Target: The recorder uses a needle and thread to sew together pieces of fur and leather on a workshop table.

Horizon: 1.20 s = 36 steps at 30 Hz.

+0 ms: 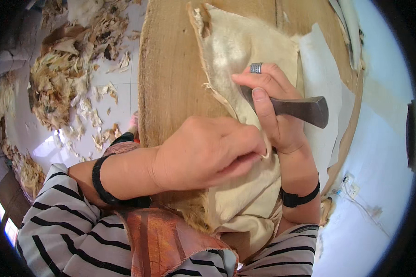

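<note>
Pinching hide [245,51]: left grip [212,150]; clasping tool [305,111]: right grip [286,134].

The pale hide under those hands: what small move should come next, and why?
Perhaps the left hand should gently draw the edge of the pale hide taut before the right hand works the dark metal tool. The left fingers appear to pinch that edge, the tool is gripped over the hide, and the part nearest the person lies in loose folds.
</note>
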Each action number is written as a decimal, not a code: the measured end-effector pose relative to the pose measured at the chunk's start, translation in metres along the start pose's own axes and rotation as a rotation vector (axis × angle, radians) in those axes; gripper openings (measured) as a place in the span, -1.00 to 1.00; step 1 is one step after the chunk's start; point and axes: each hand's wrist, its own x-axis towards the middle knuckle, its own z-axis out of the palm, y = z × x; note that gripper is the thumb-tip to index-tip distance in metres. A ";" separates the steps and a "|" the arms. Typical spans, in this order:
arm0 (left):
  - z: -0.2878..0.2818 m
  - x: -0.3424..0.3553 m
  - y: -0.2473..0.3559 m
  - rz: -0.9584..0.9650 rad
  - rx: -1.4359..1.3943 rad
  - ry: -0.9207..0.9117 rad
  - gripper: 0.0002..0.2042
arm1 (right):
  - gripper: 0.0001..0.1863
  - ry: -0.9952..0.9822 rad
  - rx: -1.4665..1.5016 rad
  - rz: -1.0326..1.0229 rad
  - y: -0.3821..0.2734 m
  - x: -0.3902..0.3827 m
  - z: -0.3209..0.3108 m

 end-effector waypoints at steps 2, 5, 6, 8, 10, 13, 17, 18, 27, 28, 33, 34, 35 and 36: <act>-0.001 -0.001 0.001 0.038 -0.055 0.039 -0.85 | -0.78 0.015 0.016 -0.001 0.001 0.010 0.003; -0.005 -0.001 0.003 0.099 -0.144 0.039 -0.84 | -0.78 0.052 -0.003 -0.046 0.004 0.025 0.006; -0.005 -0.002 0.002 0.095 -0.143 0.046 -0.84 | -0.78 0.045 0.000 -0.050 0.004 0.030 0.008; -0.004 -0.003 0.003 0.167 -0.223 0.124 -0.84 | -0.79 0.048 -0.004 -0.044 0.003 0.042 0.013; -0.003 -0.005 0.005 0.178 -0.236 0.151 -0.83 | -0.79 0.054 0.009 -0.065 0.007 0.051 0.016; -0.006 -0.005 0.009 0.210 -0.289 0.156 -0.84 | -0.79 0.068 0.007 -0.070 0.005 0.058 0.014; -0.014 -0.005 0.009 0.292 -0.308 0.178 -0.83 | -0.78 0.075 0.003 -0.083 0.006 0.078 0.019; -0.016 -0.005 0.010 0.296 -0.308 0.179 -0.83 | -0.77 0.078 -0.001 -0.075 0.005 0.083 0.019; -0.031 -0.014 0.030 0.351 -0.306 0.254 -0.82 | -0.67 0.169 0.140 0.038 0.010 0.103 0.039; -0.034 -0.015 0.036 0.398 -0.315 0.192 -0.83 | -0.65 0.174 0.092 0.053 0.009 0.105 0.036; -0.055 -0.033 0.042 -0.176 -0.685 0.061 -0.84 | -0.57 0.212 0.111 0.080 0.012 0.100 0.025; -0.066 -0.025 0.023 -0.501 -1.082 0.154 -0.72 | -0.59 0.211 0.184 0.138 0.015 0.093 0.018; -0.075 -0.029 0.005 -0.481 -1.243 0.209 -0.60 | -0.60 0.213 0.252 0.193 0.014 0.086 0.003; -0.086 -0.039 -0.017 -0.736 -1.308 0.381 -0.53 | -0.62 0.222 0.147 0.128 0.010 0.076 -0.014</act>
